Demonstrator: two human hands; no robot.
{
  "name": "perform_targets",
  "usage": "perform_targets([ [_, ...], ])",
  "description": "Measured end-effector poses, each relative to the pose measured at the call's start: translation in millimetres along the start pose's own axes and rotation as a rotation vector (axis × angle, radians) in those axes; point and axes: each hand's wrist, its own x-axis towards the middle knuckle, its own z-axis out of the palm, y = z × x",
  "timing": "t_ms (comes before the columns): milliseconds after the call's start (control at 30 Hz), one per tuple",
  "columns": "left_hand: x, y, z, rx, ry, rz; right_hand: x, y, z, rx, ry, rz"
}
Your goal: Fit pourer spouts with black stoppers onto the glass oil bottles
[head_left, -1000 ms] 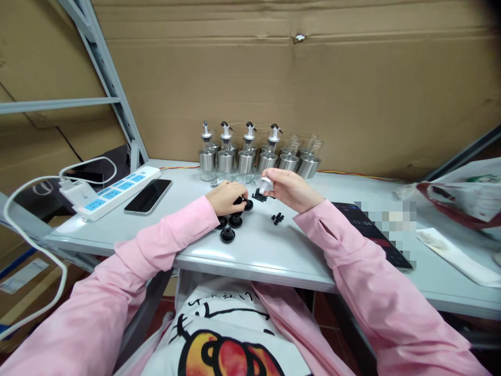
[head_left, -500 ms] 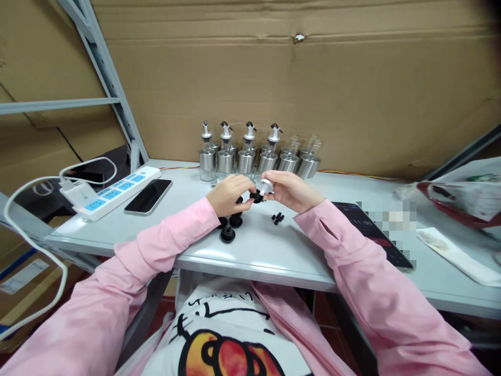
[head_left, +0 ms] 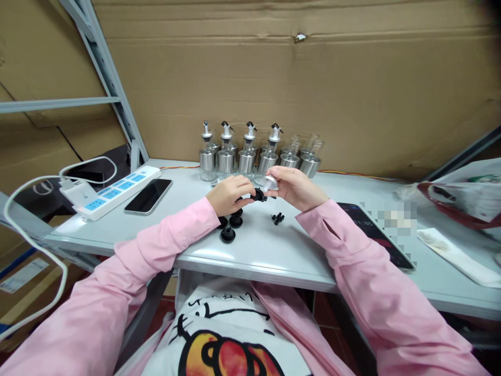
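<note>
Between the fingers of my left hand (head_left: 231,195) is a black round part (head_left: 258,195), held just above the table. My right hand (head_left: 296,187) pinches a silver-white cap piece (head_left: 269,183) right beside it. Several black stoppers (head_left: 227,235) lie on the table below my left hand. A small cluster of tiny black pieces (head_left: 278,218) lies below my right hand. Behind my hands stand rows of steel-clad glass bottles (head_left: 246,159); several at the front left carry pourer tops (head_left: 250,130), and those at the right have bare glass necks.
On the left of the grey table (head_left: 250,261) are a phone (head_left: 148,196) and a white power strip (head_left: 119,192) with a cable. A tablet (head_left: 378,235), a white strip (head_left: 457,256) and a plastic bag (head_left: 465,190) lie on the right. Cardboard (head_left: 274,78) stands behind.
My right hand has shifted slightly right and up with the silver-white piece, which is now apart from the black part. The black part has tilted in my left fingers.
</note>
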Motion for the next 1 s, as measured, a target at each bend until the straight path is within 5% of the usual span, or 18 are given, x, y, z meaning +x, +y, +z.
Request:
perform_targets([
  [467, 1.1, -0.6, 1.8, 0.006, -0.107, -0.034, -3.2, -1.8, 5.1, -0.078, 0.022, 0.049],
  [1000, 3.1, 6.7, -0.5, -0.038, -0.022, -0.040, -1.9, 2.0, 3.7, -0.121, -0.024, 0.025],
])
